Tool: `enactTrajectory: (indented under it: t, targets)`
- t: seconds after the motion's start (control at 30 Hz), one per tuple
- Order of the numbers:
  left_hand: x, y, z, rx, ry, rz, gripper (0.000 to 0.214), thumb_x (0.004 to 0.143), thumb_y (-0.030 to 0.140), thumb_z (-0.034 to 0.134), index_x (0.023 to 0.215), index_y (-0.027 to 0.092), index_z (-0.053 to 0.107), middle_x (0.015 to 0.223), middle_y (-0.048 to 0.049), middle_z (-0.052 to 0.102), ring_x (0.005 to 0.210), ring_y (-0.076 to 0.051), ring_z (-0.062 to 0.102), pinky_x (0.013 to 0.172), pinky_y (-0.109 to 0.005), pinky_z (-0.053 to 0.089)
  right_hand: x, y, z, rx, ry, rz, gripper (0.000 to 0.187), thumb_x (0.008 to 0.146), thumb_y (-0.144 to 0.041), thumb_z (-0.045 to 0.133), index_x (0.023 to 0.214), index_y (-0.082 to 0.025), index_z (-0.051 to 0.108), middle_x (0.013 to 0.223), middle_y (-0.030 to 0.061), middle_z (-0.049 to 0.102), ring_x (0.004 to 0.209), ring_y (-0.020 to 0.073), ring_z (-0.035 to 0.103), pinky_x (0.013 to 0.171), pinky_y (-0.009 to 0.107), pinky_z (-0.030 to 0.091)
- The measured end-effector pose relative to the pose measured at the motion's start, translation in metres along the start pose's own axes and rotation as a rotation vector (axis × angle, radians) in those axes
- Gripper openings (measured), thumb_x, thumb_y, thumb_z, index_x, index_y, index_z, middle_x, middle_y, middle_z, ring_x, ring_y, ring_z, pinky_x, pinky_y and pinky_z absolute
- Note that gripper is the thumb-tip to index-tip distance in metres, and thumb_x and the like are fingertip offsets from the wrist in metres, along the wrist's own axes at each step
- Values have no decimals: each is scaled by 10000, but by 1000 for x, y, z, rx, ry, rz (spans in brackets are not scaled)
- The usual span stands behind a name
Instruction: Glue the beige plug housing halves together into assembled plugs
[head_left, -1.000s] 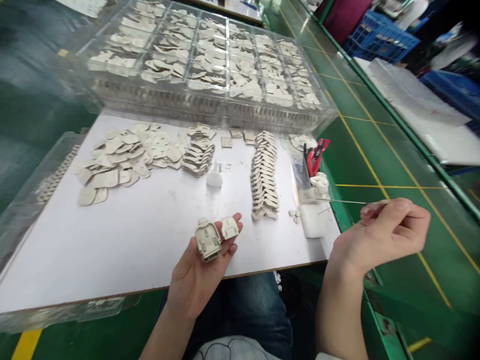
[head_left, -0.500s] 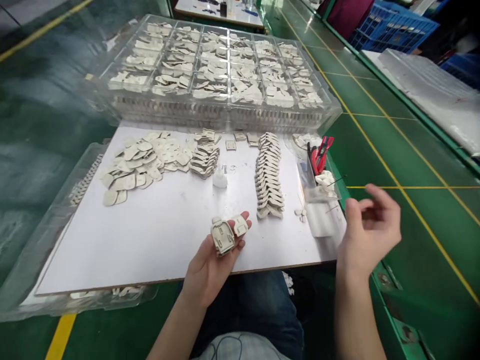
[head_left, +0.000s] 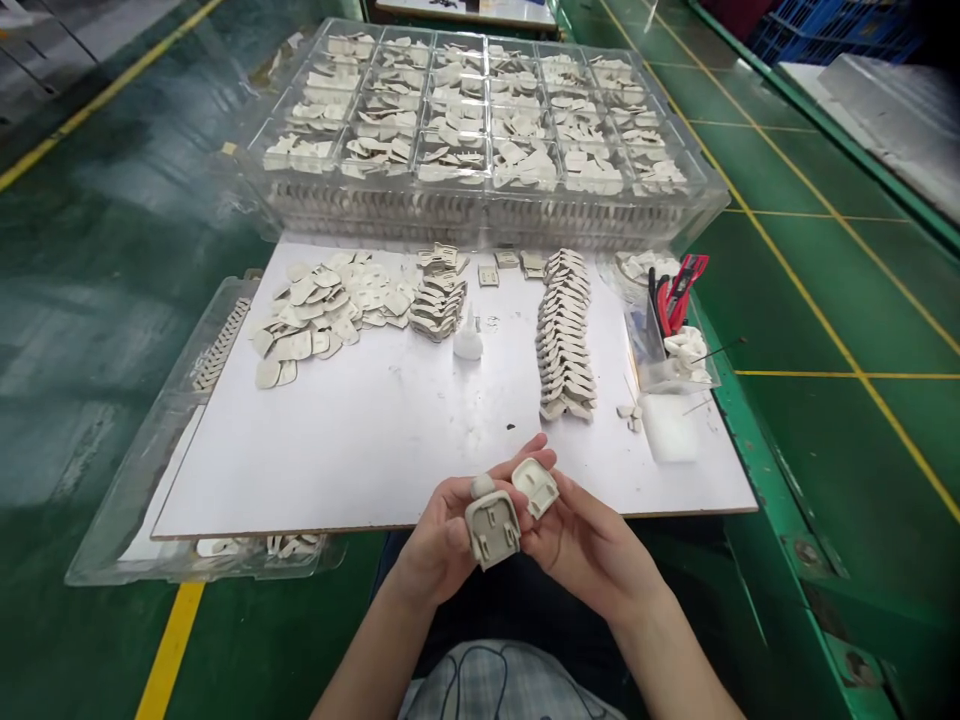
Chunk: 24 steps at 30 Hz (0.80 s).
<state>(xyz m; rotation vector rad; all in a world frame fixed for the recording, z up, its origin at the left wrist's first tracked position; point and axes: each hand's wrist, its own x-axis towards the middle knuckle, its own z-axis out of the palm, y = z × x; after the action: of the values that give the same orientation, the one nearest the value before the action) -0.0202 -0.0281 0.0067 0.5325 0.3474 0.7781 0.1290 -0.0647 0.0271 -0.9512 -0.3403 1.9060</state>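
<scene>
My left hand (head_left: 442, 535) is closed on a grey plastic housing (head_left: 493, 530), its slotted inner side turned up. A small rounded piece (head_left: 482, 487) shows at the top edge of that housing. Close beside it, my right hand (head_left: 581, 545) grips a paler cream plastic cover (head_left: 535, 487) between thumb and fingers. The two parts are near each other; whether they touch is hard to tell. Both hands are over the near edge of the white board (head_left: 360, 440). Past them stands a small white squeeze bottle (head_left: 468, 343) with a thin nozzle.
Loose covers (head_left: 322, 310) are heaped at left, beside a stack of parts (head_left: 439, 300). A long row of nested parts (head_left: 566, 335) lies at right. Behind stands a clear compartment tray (head_left: 487, 205) full of pieces. Red-handled pliers (head_left: 675, 295) stand in a clear box (head_left: 675, 375).
My right hand has come in from the far right and taken hold of the cream cover, which lay on my left fingers. The view has shifted, and a small dark speck shows on the board.
</scene>
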Motion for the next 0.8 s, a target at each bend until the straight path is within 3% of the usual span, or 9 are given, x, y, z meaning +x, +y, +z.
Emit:
enactTrajectory:
  t: [0.1,0.2,0.3,0.4,0.47,0.6,0.8]
  targets:
    - [1,1,1,1,-43,-3,380,744,566,755,921,235,811,1259,-146,691,1468,-360,340,1079,-446,442,-1,1,-1,50,29,1,416,804,-549,716,1013,-190,709,831,62,697,708,143,666,686,268,586]
    - [1,2,3,11,-41,3,367,748,562,760,929,247,811,1379,-117,624,1482,-356,313,1125,-437,398,-4,-2,-1,-35,31,-97,382,826,-548,698,954,-189,720,851,74,713,727,158,690,690,289,602]
    - [2,-4,4,14,113,60,352,760,534,767,1001,279,800,1436,-61,572,1389,-315,451,1095,-381,429,-9,-8,-3,-222,58,-308,359,841,-523,699,1000,-205,748,866,86,735,752,185,706,724,327,614]
    - [4,-12,5,-35,343,78,370,734,493,809,1029,271,792,1150,-50,708,1138,-215,612,1038,-310,447,-13,-13,-4,-502,233,-575,237,853,-339,738,1082,-278,747,966,51,724,870,169,702,828,303,595]
    - [6,-15,6,-54,414,58,420,695,487,843,1030,239,791,1002,-53,729,1014,-199,635,1022,-324,447,-13,-13,-3,-711,302,-676,239,855,-244,735,1087,-303,741,1036,37,682,959,162,672,855,283,577]
    - [7,-16,10,-11,402,76,432,701,478,841,1049,228,785,1024,-65,721,1026,-218,626,1011,-339,450,-9,-10,4,-954,319,-751,278,854,-216,731,1117,-306,717,1060,40,634,977,170,636,821,295,568]
    - [8,-13,12,36,382,108,382,720,462,829,1026,237,792,1082,-72,689,1107,-246,603,1036,-351,457,-7,-9,13,-1129,320,-804,293,868,-196,713,1147,-284,692,1026,30,654,930,151,647,809,283,564]
